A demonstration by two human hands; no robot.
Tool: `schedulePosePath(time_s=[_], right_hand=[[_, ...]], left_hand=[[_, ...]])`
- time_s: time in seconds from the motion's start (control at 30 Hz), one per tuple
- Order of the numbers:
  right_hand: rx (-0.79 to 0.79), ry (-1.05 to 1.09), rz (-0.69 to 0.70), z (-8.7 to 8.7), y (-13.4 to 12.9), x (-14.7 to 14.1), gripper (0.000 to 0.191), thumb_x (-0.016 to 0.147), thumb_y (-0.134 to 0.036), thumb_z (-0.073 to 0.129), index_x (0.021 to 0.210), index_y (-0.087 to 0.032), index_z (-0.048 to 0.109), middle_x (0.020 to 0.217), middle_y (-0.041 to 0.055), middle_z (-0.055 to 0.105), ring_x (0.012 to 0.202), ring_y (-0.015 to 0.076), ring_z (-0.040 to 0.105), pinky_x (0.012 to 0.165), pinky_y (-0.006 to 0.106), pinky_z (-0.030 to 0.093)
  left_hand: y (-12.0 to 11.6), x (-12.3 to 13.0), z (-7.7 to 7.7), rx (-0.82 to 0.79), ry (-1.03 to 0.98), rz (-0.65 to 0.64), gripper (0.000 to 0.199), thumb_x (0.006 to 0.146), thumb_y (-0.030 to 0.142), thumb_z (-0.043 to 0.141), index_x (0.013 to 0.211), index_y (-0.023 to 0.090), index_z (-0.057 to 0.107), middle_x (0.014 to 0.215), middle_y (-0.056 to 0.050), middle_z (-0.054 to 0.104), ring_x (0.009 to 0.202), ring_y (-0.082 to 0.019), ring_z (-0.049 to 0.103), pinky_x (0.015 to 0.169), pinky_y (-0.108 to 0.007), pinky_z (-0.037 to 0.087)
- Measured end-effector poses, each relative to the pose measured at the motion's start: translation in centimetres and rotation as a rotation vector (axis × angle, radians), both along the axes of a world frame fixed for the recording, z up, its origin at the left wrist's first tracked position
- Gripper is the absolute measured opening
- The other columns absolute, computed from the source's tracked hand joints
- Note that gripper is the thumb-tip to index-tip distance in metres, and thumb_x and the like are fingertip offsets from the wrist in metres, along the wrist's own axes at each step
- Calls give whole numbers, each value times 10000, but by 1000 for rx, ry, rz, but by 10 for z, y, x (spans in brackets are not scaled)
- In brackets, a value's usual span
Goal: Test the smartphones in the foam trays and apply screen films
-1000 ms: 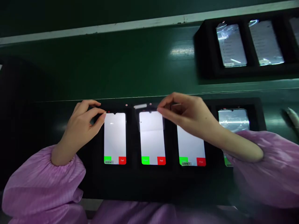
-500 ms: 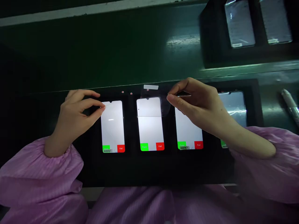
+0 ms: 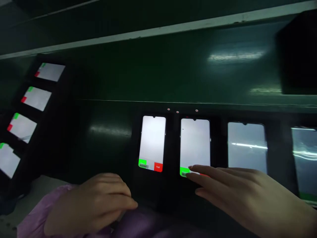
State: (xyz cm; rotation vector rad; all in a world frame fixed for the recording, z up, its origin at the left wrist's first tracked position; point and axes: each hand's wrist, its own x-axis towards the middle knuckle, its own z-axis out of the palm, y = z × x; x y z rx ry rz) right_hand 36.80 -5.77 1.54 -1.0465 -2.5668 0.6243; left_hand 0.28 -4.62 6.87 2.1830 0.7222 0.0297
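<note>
A black tray [image 3: 173, 185] in front of me holds several phones with lit white screens. The leftmost phone [image 3: 152, 142] shows a green and a red button at its bottom. On the second phone [image 3: 195, 142], my right hand [image 3: 237, 195] reaches in with fingers stretched out, and the fingertips touch the screen's bottom by the green button. Two more phones [image 3: 246, 147] sit to the right. My left hand [image 3: 96, 203] rests loosely curled at the tray's near left edge, holding nothing that I can see. Both sleeves are pink.
A second black tray [image 3: 49, 109] at the left carries several lit phones [image 3: 36, 98] with green and red corners. A dark green conveyor surface [image 3: 153, 69] runs behind, with a pale rail [image 3: 173, 26] along its far side. A dark block [image 3: 297, 53] stands at the far right.
Both hands left the tops of the phones and came down toward me. My right hand now touches the second phone's bottom edge. My view swung left, bringing the left tray into sight.
</note>
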Motion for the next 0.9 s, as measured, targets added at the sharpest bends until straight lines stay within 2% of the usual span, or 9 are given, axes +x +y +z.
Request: schedulePosePath(time_s=[0.07, 0.13, 0.2, 0.3, 0.43, 0.53, 0.63, 0.77, 0.9], right_hand=[[169, 31, 83, 6, 0, -16, 280, 1044, -131, 460, 1161, -219, 699, 1076, 23, 786, 677, 150, 685, 566, 326, 520], [229, 38, 169, 10, 2, -36, 325, 1024, -114, 440, 1193, -204, 703, 1110, 34, 776, 696, 161, 664, 578, 346, 514], [277, -7, 232, 10, 5, -55, 302, 1019, -165, 488, 1214, -203, 716, 1044, 31, 758, 648, 158, 605, 544, 349, 469], [346, -78, 315, 3, 9, -75, 192, 984, -222, 597, 1085, -213, 759, 975, 25, 709, 623, 151, 534, 520, 336, 396], [385, -85, 339, -8, 15, -80, 146, 934, -209, 619, 911, -192, 762, 1037, 60, 690, 664, 172, 526, 533, 350, 349], [386, -48, 344, -12, 17, -77, 126, 912, -208, 641, 812, -185, 713, 970, 68, 667, 640, 170, 483, 529, 359, 290], [382, -32, 342, -16, 23, -81, 121, 891, -151, 660, 774, -180, 670, 853, 36, 610, 606, 146, 447, 523, 351, 257], [188, 24, 231, -21, 57, -87, 157, 897, -57, 622, 814, -182, 669, 799, -2, 595, 569, 127, 435, 509, 347, 277], [-284, 307, -56, -19, 113, -80, 100, 967, -166, 639, 968, -204, 731, 873, 4, 663, 654, 104, 543, 571, 278, 394]], left_hand=[[9, -18, 1, 43, -31, 129, 342, 938, 80, 578, 1121, 318, 742, 981, 43, 800, 910, -139, 778, 870, -240, 658], [23, -34, 0, 94, -77, 246, 319, 939, 75, 601, 1071, 320, 756, 990, 39, 797, 974, -147, 784, 965, -281, 657], [39, -43, -5, 133, -109, 321, 280, 939, 80, 630, 1034, 303, 769, 1017, 30, 799, 1045, -160, 782, 1065, -340, 632], [66, -42, -17, 183, -150, 373, 207, 934, 110, 683, 990, 282, 784, 1035, 17, 807, 1082, -177, 781, 1119, -385, 605], [97, -31, -34, 174, -240, 375, 149, 928, 144, 716, 964, 268, 791, 1017, -5, 808, 1056, -190, 784, 1015, -356, 647], [110, -23, -47, 159, -261, 398, 131, 935, 169, 721, 951, 271, 802, 1029, -18, 803, 1038, -185, 778, 926, -310, 656], [113, -12, -63, 180, -283, 527, 147, 936, 202, 737, 1023, 293, 812, 1090, -21, 801, 1025, -170, 770, 886, -284, 646], [106, 6, -90, 138, -371, 896, 132, 922, 276, 768, 1047, 265, 807, 1069, -20, 806, 985, -159, 768, 865, -268, 639], [99, 15, -109, 120, -446, 1021, 175, 946, 289, 745, 1109, 240, 785, 1072, -16, 805, 997, -133, 767, 918, -246, 626]])
